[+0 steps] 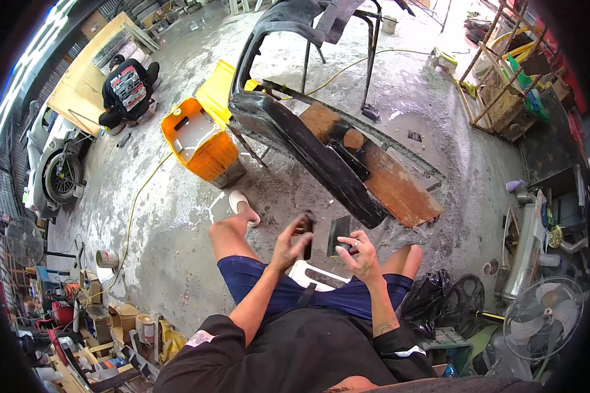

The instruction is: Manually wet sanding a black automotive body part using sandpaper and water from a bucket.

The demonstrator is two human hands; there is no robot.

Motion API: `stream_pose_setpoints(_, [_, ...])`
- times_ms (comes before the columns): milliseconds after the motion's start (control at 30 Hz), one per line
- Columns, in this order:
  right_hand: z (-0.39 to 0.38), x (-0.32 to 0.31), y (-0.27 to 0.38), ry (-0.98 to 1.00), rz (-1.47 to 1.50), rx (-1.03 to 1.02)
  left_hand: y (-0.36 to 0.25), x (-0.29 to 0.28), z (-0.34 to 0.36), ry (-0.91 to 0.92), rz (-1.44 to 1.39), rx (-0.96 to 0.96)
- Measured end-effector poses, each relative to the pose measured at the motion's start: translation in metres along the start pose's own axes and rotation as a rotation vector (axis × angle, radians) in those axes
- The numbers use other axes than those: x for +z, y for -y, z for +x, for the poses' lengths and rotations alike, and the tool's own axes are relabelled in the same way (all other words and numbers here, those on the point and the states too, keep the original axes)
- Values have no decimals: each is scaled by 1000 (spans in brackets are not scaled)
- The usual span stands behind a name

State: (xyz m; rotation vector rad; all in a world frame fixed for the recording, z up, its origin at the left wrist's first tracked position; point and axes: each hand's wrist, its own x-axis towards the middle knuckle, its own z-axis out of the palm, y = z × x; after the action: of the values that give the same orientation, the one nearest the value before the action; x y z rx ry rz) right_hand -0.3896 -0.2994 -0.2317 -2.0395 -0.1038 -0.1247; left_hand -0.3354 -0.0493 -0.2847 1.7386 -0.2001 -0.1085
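Observation:
I sit with both hands raised above my lap. My left hand [290, 245] has its fingers curled round a dark narrow piece [307, 247], partly hidden by the fingers; its kind does not show clearly. A dark flat rectangular sheet [337, 230], like sandpaper, is pinched in my right hand [360, 257], which wears a ring. The two hands are apart. Ahead of them a long black car bumper [295, 141] rests on a metal stand [372, 65], its near end just beyond my right hand. A brown-and-black board [400, 187] lies beside it.
An orange-yellow bin [206, 154] stands left of the bumper. Another person [128, 88] crouches at far left by a car [46, 157]. A yellow hose [134, 223] crosses the floor. A fan [544, 318] and black bags [426, 298] are at right; clutter lies at lower left.

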Motion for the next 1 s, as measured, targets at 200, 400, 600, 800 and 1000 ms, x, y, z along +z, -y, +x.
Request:
stream_pose_setpoints(200, [-8, 5, 4, -1, 332, 180, 11, -2, 4, -29, -686, -439])
stream_pose_setpoints(400, [-9, 19, 15, -38, 513, 279, -22, 27, -6, 28, -944, -559])
stream_pose_setpoints(600, [-15, 31, 5, 34, 513, 273, -28, 35, -3, 29, -723, -374])
stream_pose_setpoints(800, [2, 27, 20, -239, 638, 457, -49, 21, -7, 121, -741, -455])
stream_pose_setpoints(1000, [4, 38, -9, -175, 639, 445, -48, 26, -9, 160, -765, -404])
